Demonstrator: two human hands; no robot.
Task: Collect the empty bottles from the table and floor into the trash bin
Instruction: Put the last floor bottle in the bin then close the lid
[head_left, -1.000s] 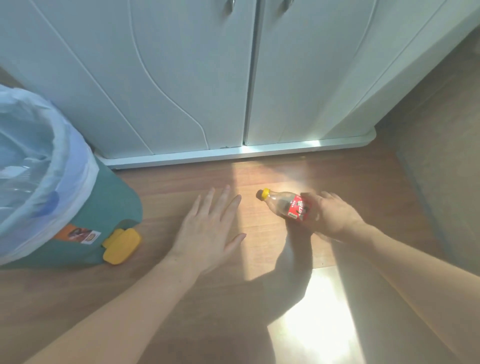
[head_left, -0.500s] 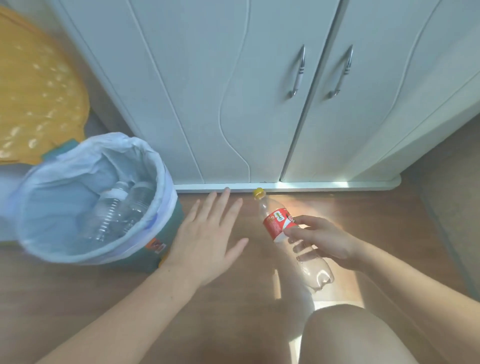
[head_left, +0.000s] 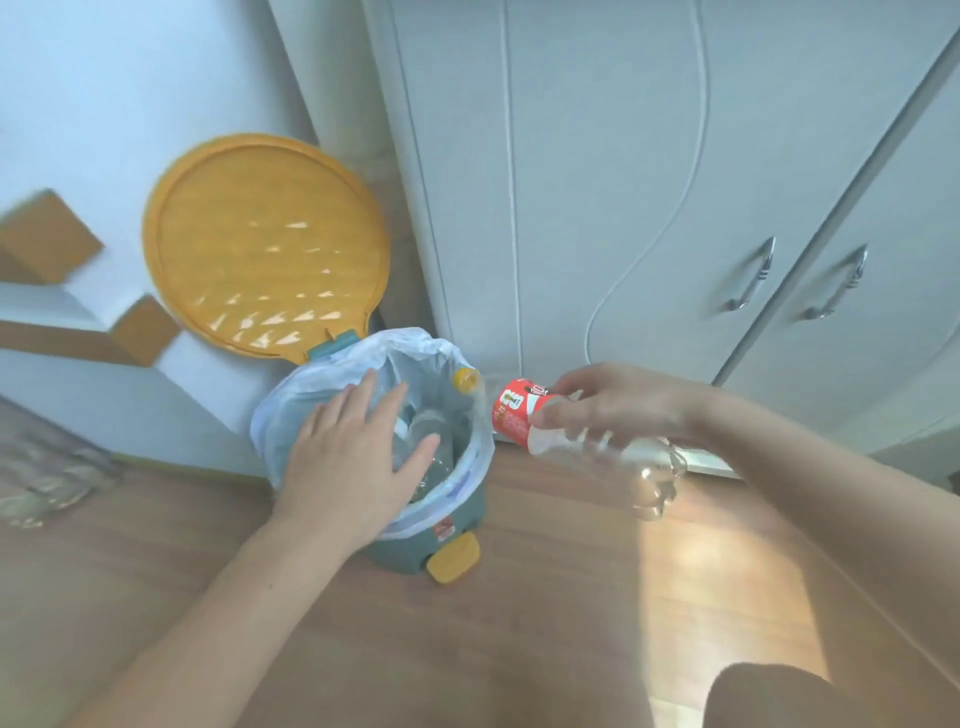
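My right hand (head_left: 618, 402) grips a clear empty bottle (head_left: 519, 418) with a red label and a yellow cap. The bottle lies almost level, its cap end over the right rim of the trash bin (head_left: 415, 543). The bin is dark green with a white liner, and its round yellow lid (head_left: 265, 244) stands up behind it. My left hand (head_left: 353, 460) hovers flat over the bin's mouth with fingers spread, holding nothing. Clear bottles (head_left: 434, 441) lie inside the liner, partly hidden by that hand.
A yellow pedal (head_left: 453, 558) sticks out at the bin's foot. White cabinet doors with metal handles (head_left: 753, 273) rise behind. A crumpled clear plastic thing (head_left: 47, 478) lies on the wooden floor at the left. My knee (head_left: 779, 699) shows bottom right.
My right hand has lifted the bottle off the floor and carried it left, up to the bin's rim. My left hand has moved from above the floor to over the bin's mouth.
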